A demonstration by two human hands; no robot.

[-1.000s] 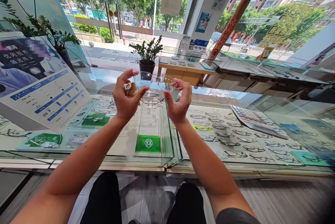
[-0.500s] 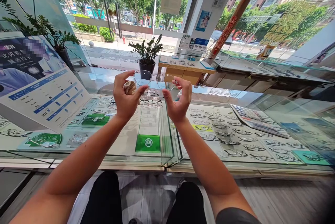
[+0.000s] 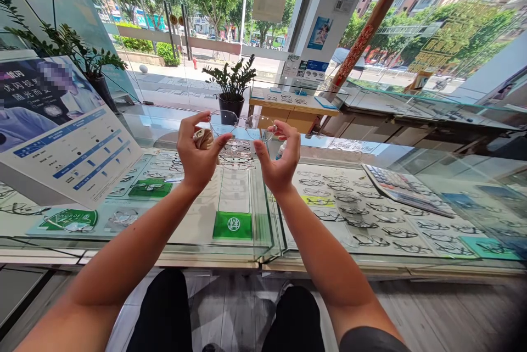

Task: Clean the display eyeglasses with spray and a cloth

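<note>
A pair of thin-rimmed eyeglasses (image 3: 237, 121) with clear round lenses is held up between my two hands, above the glass counter. My left hand (image 3: 198, 150) grips the left side of the frame with thumb and forefinger, and a crumpled beige cloth (image 3: 203, 138) is tucked in its palm. My right hand (image 3: 283, 154) pinches the right side of the frame, its thumb below the rim. Just behind the right fingers, partly hidden, shows a small white bottle (image 3: 282, 149). Several frames inside the case lie beneath the hands.
The glass display case (image 3: 263, 256) holds rows of eyeglasses. On it, a large printed card stand (image 3: 78, 138) is at left and a calculator-like keyed panel (image 3: 405, 190) lies at right. A potted plant (image 3: 230, 96) and a wooden table (image 3: 290, 113) stand beyond.
The eyeglasses and both hands have shifted very slightly left. The lenses sit at a slightly different angle; both hands keep their grip.
</note>
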